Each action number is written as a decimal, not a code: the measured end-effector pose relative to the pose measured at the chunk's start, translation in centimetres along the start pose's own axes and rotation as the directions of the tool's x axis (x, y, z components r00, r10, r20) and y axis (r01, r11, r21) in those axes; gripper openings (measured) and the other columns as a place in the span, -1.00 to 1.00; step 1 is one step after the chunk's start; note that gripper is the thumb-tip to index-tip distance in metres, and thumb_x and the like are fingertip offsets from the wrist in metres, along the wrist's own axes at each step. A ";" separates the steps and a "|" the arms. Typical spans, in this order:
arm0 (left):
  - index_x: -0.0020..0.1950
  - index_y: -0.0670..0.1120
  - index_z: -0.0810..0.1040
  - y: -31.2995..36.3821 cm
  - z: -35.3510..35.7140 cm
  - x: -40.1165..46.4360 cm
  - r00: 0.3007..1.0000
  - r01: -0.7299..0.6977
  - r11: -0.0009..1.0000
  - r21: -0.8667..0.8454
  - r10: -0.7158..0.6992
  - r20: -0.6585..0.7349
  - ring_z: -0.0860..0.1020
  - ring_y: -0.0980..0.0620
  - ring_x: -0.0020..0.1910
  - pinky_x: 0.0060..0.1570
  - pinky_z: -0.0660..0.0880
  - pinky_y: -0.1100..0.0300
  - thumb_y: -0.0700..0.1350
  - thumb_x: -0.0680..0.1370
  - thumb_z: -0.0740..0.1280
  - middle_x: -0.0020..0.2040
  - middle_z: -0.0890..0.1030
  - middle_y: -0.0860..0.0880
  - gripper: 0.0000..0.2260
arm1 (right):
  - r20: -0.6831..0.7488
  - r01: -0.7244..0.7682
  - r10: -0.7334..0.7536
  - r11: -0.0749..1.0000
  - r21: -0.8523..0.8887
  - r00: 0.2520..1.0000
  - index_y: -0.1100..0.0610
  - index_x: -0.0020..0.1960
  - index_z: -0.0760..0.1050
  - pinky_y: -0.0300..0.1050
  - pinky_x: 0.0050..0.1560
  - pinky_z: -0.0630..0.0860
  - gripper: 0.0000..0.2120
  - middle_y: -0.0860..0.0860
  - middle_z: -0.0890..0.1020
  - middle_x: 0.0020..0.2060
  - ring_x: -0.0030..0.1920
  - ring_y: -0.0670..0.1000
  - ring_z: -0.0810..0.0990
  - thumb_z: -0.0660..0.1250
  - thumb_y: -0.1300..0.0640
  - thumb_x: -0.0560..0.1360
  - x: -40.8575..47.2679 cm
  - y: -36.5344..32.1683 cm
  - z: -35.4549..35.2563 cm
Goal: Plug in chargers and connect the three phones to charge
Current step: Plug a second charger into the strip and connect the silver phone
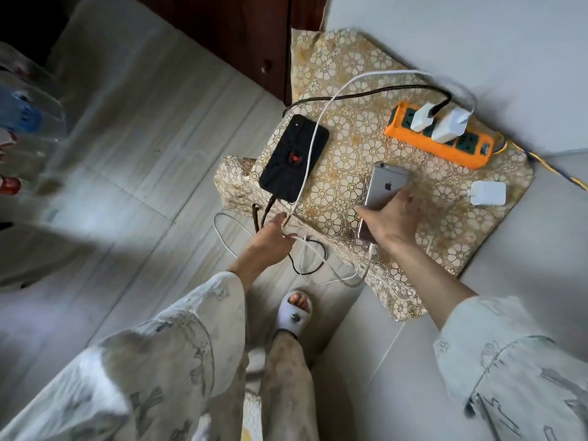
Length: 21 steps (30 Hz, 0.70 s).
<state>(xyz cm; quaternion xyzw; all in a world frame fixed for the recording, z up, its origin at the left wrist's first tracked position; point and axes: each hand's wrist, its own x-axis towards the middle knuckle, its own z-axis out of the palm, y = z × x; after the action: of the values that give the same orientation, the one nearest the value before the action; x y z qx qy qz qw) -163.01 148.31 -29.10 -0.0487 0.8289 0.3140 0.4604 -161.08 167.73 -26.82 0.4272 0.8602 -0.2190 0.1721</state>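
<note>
Silver phone [386, 189] at frame centre-right is gripped by right hand [393, 221], steadied on the worktop [359, 148], probably for plugging. White cable [310, 148] is pinched in left hand [270, 241] fingers, held taut. Black phone [294, 157] is already cabled.

Soft dim daylight, blurred left edge, wide-angle bending, mild overall softness.

Low table w/ floral gold cloth [350, 135] carrying black phone [294, 157], silver phone [383, 190], orange power strip [440, 136], loose white charger [488, 193]; cables trailing over edge.
</note>
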 end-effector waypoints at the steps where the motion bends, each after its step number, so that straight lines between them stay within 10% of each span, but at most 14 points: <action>1: 0.34 -0.15 0.33 -0.1 0.3 0.5 1.000 0.005 1.000 -0.004 -0.005 0.008 0.46 -0.18 0.22 0.14 0.42 0.09 -0.17 0.55 0.22 0.27 0.48 -0.18 -0.65 | -0.001 0.012 -0.012 1.000 -0.002 1.000 0.32 0.41 0.10 0.16 0.30 0.35 -0.08 0.29 0.30 0.31 0.31 0.27 0.29 0.46 -0.12 0.29 0.1 0.1 0.3; 11: -0.01 -0.06 0.43 -1.0 -4.7 -4.6 0.831 -0.183 0.844 0.504 0.406 -0.379 0.44 -0.11 -0.43 -0.39 0.29 0.15 -0.03 0.61 0.09 -0.24 0.62 -0.14 -0.83 | 0.074 -0.052 0.047 0.996 0.078 0.996 0.32 0.35 0.19 0.11 0.27 0.39 -0.14 0.25 0.35 0.26 0.29 0.24 0.32 0.46 -0.13 0.28 -0.9 -0.1 0.0; 21: 0.23 -0.08 0.40 1.9 -12.9 -1.6 0.682 -0.106 0.776 0.621 0.512 -0.523 0.46 -0.24 -0.08 -0.24 0.39 -0.08 -0.11 0.59 0.14 -0.04 0.44 -0.25 -0.77 | 0.088 -0.033 0.022 0.992 0.125 0.996 0.35 0.40 0.12 0.06 0.36 0.23 -0.08 0.27 0.30 0.32 0.34 0.25 0.25 0.42 -0.19 0.32 -0.9 -5.6 0.6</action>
<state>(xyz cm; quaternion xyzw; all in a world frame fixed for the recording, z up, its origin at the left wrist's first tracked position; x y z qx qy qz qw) -172.22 142.21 -22.09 0.1227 0.9851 0.1029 0.0632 -165.08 163.84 -25.58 0.4394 0.8303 -0.2889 0.1846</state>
